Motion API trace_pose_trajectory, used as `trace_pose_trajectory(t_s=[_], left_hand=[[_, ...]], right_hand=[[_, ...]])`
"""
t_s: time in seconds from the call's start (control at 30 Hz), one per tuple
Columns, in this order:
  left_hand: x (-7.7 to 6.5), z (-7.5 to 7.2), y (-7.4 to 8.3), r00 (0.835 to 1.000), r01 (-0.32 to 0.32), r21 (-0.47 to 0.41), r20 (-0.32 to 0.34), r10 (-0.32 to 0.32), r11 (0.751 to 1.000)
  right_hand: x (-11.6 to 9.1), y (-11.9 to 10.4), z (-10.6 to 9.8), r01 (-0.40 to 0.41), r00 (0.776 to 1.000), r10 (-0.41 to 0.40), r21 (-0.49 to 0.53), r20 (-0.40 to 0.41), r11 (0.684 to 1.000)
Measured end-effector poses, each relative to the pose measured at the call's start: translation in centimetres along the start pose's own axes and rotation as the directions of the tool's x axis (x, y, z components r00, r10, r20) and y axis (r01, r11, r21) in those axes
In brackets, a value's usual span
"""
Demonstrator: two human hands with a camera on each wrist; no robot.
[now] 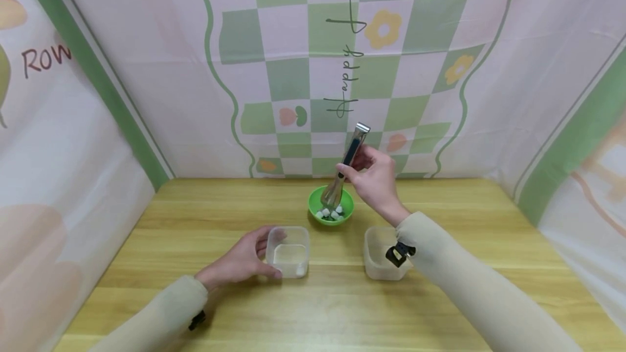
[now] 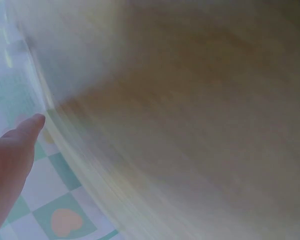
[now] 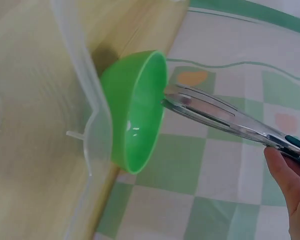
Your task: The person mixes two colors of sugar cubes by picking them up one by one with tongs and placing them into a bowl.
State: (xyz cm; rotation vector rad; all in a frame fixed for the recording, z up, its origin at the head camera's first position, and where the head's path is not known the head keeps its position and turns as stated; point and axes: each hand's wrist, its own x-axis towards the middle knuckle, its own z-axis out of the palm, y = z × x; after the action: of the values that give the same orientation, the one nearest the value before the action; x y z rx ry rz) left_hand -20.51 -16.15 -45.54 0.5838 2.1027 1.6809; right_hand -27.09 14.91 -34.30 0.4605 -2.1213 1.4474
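Observation:
My right hand (image 1: 374, 181) grips a pair of metal tongs (image 1: 352, 151) with dark handle grips. The tongs slant down into a small green bowl (image 1: 313, 213), their tips among several white cubes (image 1: 336, 214) and some dark pieces. In the right wrist view the tongs (image 3: 215, 112) reach toward the mouth of the bowl (image 3: 121, 105); its contents are hidden there. My left hand (image 1: 239, 258) holds a clear square plastic container (image 1: 288, 254) from its left side, thumb at the near corner. A small white piece (image 1: 300, 270) shows in that container's near right corner.
A second translucent container (image 1: 379, 271) stands at the right, partly under my right forearm. All stand on a wooden table (image 1: 313, 314). Behind it hangs a printed checkered cloth (image 1: 283, 77), with more cloth at both sides.

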Motion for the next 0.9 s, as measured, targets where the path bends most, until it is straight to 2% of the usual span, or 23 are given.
trace_pose_trajectory(t_s=[0.2, 0.4, 0.57, 0.73, 0.9], left_hand=[[0.0, 0.1, 0.1, 1.000, 0.003, 0.007, 0.004, -0.003, 1.000], [0.0, 0.1, 0.1, 1.000, 0.009, 0.014, 0.004, -0.009, 1.000], [0.0, 0.1, 0.1, 1.000, 0.010, 0.018, -0.003, -0.010, 1.000], [0.1, 0.1, 0.0, 1.000, 0.021, 0.010, -0.011, -0.021, 1.000], [0.2, 0.0, -0.1, 1.000, 0.010, 0.017, -0.003, -0.010, 1.000]], right_hand=[[0.2, 0.8, 0.4, -0.050, 0.999, 0.049, -0.051, -0.021, 0.997], [0.1, 1.2, 0.4, -0.091, 0.995, 0.090, -0.060, -0.035, 0.994], [0.0, 1.0, 0.3, -0.100, 0.994, 0.097, -0.073, -0.043, 0.992], [-0.4, -0.8, 0.6, -0.036, 0.999, 0.034, -0.046, -0.024, 0.998], [-1.5, -3.3, 1.4, 0.070, 0.996, -0.072, 0.040, 0.050, 0.997]])
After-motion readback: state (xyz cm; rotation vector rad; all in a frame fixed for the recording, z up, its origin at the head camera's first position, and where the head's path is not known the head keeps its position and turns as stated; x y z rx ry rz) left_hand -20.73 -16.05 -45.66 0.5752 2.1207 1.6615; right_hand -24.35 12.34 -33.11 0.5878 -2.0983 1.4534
